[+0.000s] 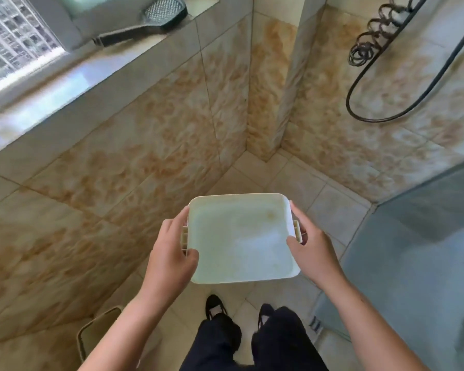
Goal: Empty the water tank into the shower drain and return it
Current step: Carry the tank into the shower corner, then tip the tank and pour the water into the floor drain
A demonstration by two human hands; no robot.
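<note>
Water tank (pixel 241 236) held level between both hands, left hand (pixel 169 253) and right hand (pixel 309 250) fingers clamping its short sides, long axis across body; drain probably ahead, unseen.

The pale beige tiled floor (pixel 300 183) runs from the near edge to the far corner, where the mottled orange-and-cream wall tiles meet it. Two feet in black shoes (pixel 214 306) stand on it at the near centre, side by side and a little apart. At the near left a cream plastic bin with a rounded rim (pixel 97 328) sits on the floor beside the wall. Up at the far left, a tiled window ledge (pixel 73 79) carries a black paddle-shaped shower head (pixel 155 18) lying flat.
</note>
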